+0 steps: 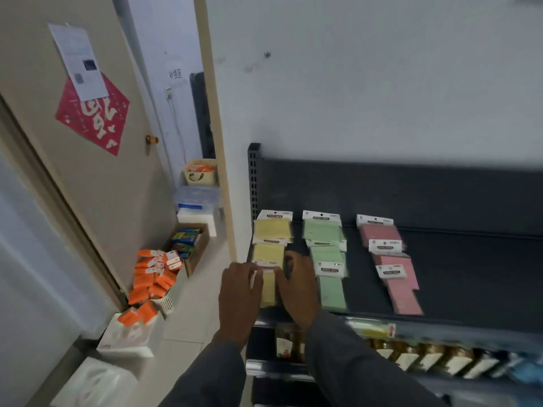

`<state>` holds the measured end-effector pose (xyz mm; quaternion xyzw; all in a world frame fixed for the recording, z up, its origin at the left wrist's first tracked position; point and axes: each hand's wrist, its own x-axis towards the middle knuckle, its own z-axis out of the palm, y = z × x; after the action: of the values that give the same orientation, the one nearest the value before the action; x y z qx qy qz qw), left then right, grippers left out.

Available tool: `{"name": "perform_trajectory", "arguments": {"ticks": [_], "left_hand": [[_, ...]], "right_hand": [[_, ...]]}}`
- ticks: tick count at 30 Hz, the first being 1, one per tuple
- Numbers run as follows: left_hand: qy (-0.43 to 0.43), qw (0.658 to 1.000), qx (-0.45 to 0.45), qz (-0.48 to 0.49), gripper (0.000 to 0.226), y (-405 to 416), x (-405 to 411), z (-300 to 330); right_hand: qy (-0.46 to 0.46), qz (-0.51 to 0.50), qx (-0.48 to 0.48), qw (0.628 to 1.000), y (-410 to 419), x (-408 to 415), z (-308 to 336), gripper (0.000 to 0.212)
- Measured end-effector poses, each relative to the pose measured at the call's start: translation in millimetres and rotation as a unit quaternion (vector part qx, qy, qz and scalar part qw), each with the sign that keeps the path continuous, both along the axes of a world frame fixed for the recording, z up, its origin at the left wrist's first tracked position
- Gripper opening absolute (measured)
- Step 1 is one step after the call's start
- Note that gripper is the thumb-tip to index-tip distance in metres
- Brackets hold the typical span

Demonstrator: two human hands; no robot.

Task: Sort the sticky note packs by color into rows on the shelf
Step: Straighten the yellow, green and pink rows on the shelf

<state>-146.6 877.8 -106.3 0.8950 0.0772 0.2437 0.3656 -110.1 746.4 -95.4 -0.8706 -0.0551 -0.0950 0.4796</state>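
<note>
On the dark shelf (470, 274) lie three front-to-back rows of sticky note packs: yellow packs (271, 230) at the left, green packs (323, 233) in the middle, pink packs (380, 233) to the right. Both hands rest on the front yellow pack (268, 287) near the shelf's front edge. My left hand (239, 298) covers its left side with fingers on the white header card. My right hand (298, 289) presses its right side. The frame is motion-blurred, so whether the pack is gripped or only touched is unclear.
The shelf's right half is bare dark metal. A lower shelf (426, 359) holds packaged goods. Left of the shelf on the floor stand a basket of orange packs (155, 277), a cardboard box (188, 242) and white boxes, beside an open door (88, 142).
</note>
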Motion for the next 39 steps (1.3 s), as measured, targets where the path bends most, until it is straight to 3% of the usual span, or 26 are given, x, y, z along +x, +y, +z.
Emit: {"name": "perform_trajectory", "arguments": {"ticks": [4,8,15,21,27,32,34,39], "left_hand": [[-0.059,0.995,0.049,-0.072,0.009,-71.2,27.4,27.1],[-0.097,0.977,0.074,-0.173,0.010,-189.1,49.2,41.2],[-0.088,0.945,0.069,-0.308,0.011,-436.2,65.0,37.9],[-0.079,0.911,0.086,-0.395,0.010,-622.9,64.0,33.2],[-0.049,0.879,0.197,-0.430,0.018,-734.7,79.6,21.4],[0.080,0.873,0.267,-0.401,0.046,-805.6,127.3,12.8],[0.125,0.866,0.306,-0.377,0.054,-827.4,146.1,7.9],[0.131,0.856,0.351,-0.355,0.058,-873.9,188.5,-1.7]], "right_hand": [[-0.057,-0.033,-0.023,0.998,-69.5,5.4,16.6,0.035],[-0.081,-0.109,-0.034,0.990,-189.4,9.4,35.7,0.025],[-0.049,-0.266,-0.064,0.961,-441.0,-12.0,41.7,0.030],[0.006,-0.330,-0.094,0.939,-614.9,-37.3,34.4,0.033],[0.047,-0.391,-0.078,0.916,-720.7,-25.4,14.4,0.034],[0.119,-0.433,-0.097,0.888,-788.7,10.3,9.7,0.030],[0.161,-0.441,-0.099,0.877,-814.0,28.9,2.5,0.038],[0.288,-0.466,-0.092,0.831,-867.4,79.5,-0.6,0.071]]}}
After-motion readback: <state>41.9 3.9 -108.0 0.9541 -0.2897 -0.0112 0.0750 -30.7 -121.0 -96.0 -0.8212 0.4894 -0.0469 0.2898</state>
